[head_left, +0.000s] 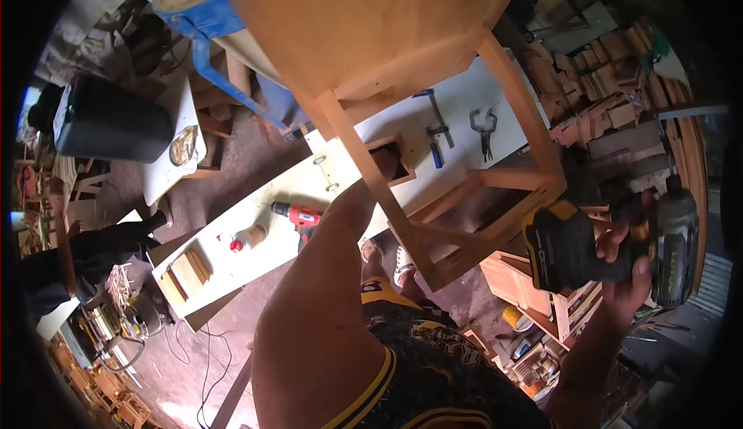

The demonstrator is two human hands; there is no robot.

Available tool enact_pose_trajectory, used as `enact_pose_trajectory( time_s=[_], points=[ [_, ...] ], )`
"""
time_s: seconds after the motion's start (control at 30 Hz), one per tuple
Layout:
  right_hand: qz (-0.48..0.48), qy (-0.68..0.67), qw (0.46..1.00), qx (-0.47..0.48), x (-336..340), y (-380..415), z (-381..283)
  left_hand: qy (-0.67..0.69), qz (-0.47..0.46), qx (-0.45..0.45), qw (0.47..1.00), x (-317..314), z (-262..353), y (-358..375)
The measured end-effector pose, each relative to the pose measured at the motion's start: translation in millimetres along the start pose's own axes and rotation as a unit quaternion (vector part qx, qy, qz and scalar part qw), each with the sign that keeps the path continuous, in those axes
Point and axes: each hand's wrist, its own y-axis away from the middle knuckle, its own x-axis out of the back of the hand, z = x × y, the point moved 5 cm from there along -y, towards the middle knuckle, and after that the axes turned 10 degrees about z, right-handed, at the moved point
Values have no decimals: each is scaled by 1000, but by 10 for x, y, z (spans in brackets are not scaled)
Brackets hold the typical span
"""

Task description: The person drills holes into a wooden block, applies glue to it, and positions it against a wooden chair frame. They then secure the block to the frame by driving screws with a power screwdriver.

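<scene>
My left hand (385, 160) reaches into a small open wooden box (408, 172) on the white workbench (457, 185); a chair leg partly covers it and its fingers do not show clearly. Raised at the right, my right hand (628, 270) is closed around the grip of a black and yellow cordless drill (673, 247). Between my arms stands a wooden chair (534, 131) with a broad panel at the top and a frame of legs and rails. A bar clamp (436, 131) and locking pliers (484, 131) lie beyond the box.
On the bench's left part lie a red drill (298, 214), a bottle with a red cap (251, 236) and stacked wood pieces (188, 273). Scrap wood (611, 73) is piled at the right. A black bin (112, 119) and another person (85, 251) are at left. Cables (207, 359) cross the floor.
</scene>
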Motion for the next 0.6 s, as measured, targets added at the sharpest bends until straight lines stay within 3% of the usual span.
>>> enact_pose_trajectory(
  time_s=[0.07, 0.13, 0.33, 0.4, 0.43, 0.47, 0.5, 0.53, 0.57, 0.6],
  points=[
    [32, 28, 999, -4, -13, 19, -25, -172, -68, 4, 983, -70, -32, -36],
    [37, 38, 999, -11, -19, 14, -23, -180, -79, -18, 980, -38, -15, -47],
    [7, 61, 998, -27, -12, -116, 25, -112, 40, -118, 986, 354, 202, -4],
    [-82, 99, 991, 22, -113, -229, 27, -144, -92, -61, 983, 387, 127, 91],
    [-80, 193, 976, 63, -308, -259, -71, -124, 58, -115, 984, 503, 79, 241],
    [-143, 215, 962, 91, -329, -369, -80, -134, 63, -105, 983, 516, -79, 404],
    [-170, 231, 954, 87, -337, -490, -1, 64, 138, 64, 986, 697, -287, 618],
    [-201, 246, 945, 82, -351, -606, 85, 257, 212, 228, 915, 828, -527, 916],
    [-222, 232, 943, 87, -419, -728, 105, 245, 307, 157, 906, 1129, -688, 1180],
    [-191, 471, 803, 310, -557, -796, 30, 223, 397, 84, 886, 1374, -758, 1488]
  ],
)
